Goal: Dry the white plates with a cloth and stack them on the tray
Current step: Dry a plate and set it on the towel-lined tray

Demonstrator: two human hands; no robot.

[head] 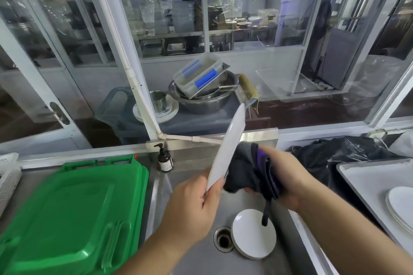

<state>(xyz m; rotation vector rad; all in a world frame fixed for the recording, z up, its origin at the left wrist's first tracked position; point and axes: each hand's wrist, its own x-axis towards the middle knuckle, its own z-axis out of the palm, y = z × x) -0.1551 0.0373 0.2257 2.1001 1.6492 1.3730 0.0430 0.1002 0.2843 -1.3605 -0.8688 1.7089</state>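
Over the steel sink (201,259), left grip (196,205) pinches a glossy round plate (228,147); right grip (283,174) clutches a bunched cloth (250,169).

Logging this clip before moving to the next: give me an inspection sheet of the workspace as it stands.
Surface: steel sink basin with open drain; counter on both sides.
Job's things: white plate held on edge over the sink; dark cloth against its right face; another plate in the basin; stacked plates on the tray at right.
Clutter: green lids, white basket, pump bottle, black bag.
Grips: left hand grips the plate's lower edge; right hand holds the cloth.
Cables: nothing seen.
Surroundings: glass partition; pots, bowls and plates behind it.
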